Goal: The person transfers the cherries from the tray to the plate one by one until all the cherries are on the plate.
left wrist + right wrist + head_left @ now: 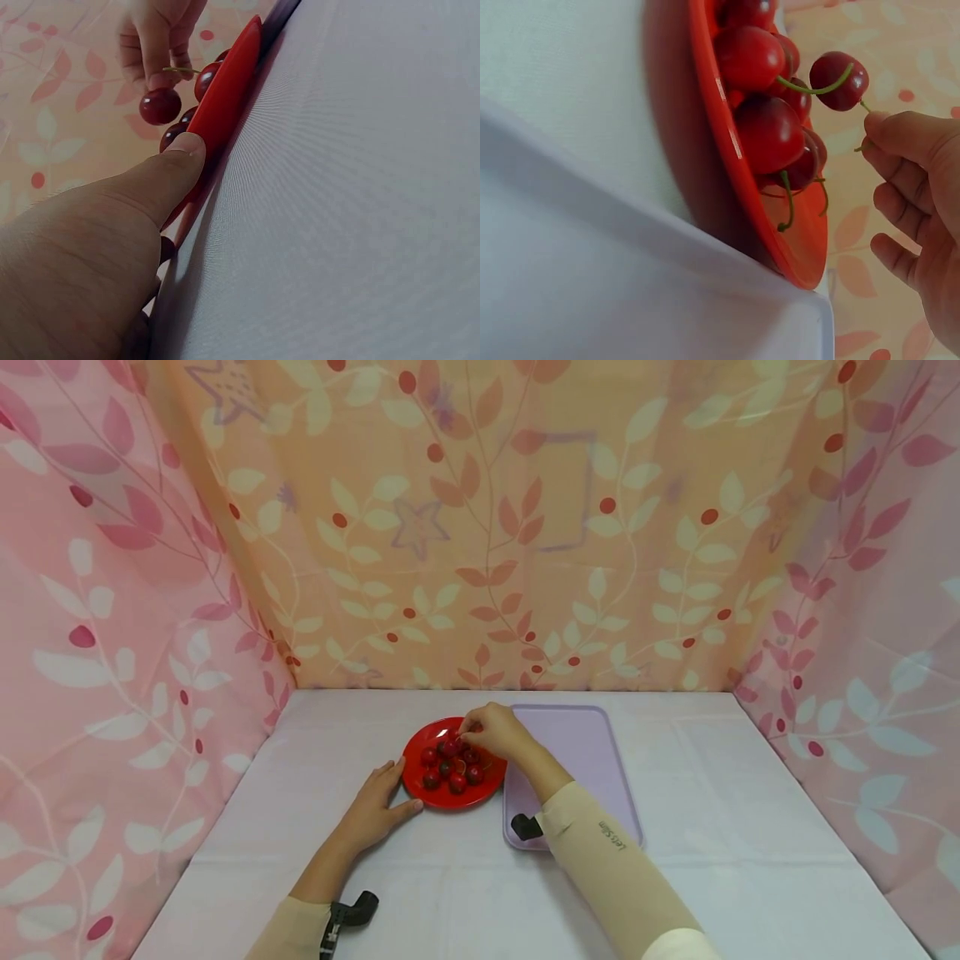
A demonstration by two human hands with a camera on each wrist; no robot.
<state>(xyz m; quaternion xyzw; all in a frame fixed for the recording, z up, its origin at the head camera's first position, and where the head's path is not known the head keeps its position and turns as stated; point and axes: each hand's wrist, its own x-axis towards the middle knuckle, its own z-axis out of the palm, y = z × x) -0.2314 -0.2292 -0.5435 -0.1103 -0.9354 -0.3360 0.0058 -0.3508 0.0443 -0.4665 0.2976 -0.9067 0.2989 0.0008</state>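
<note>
A red plate (418, 789) carries a heap of dark red cherries (457, 783), some with green stems. At the plate's left side, my left hand (377, 810) rests against the rim with thumb and fingers spread; its thumb (184, 154) lies on the edge in the left wrist view. Over the far right part of the plate is my right hand (491, 731). Thumb and fingertips pinch the stem of one cherry (840, 81), which hangs just above the heap in the right wrist view.
A pale purple tray (577, 752) lies right of the plate, its edge close against it, with my right forearm across it. White cloth (712, 827) covers the table. Leaf-patterned curtains (480, 527) stand behind and at both sides.
</note>
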